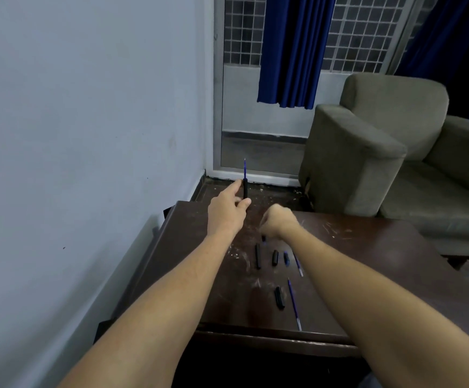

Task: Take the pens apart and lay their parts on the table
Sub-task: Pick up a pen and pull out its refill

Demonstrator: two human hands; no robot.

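My left hand (227, 210) holds a black pen barrel (245, 188) upright above the far edge of the dark wooden table (367, 264); a blue refill (245, 168) sticks up out of it. My right hand (276, 222) is curled into a fist just right of it, and whether it holds a small part is hidden. On the table lie a long black barrel (258, 256), a short black piece (275, 257), a small blue-tipped piece (286, 258), a blue refill (297, 263), another black piece (279, 297) and a second blue refill (294, 303).
A grey wall (87, 135) runs along the left of the table. A grey-green armchair (381, 152) stands behind the table at the right. Blue curtains (292, 51) hang over a grilled window beyond. The tabletop is scratched.
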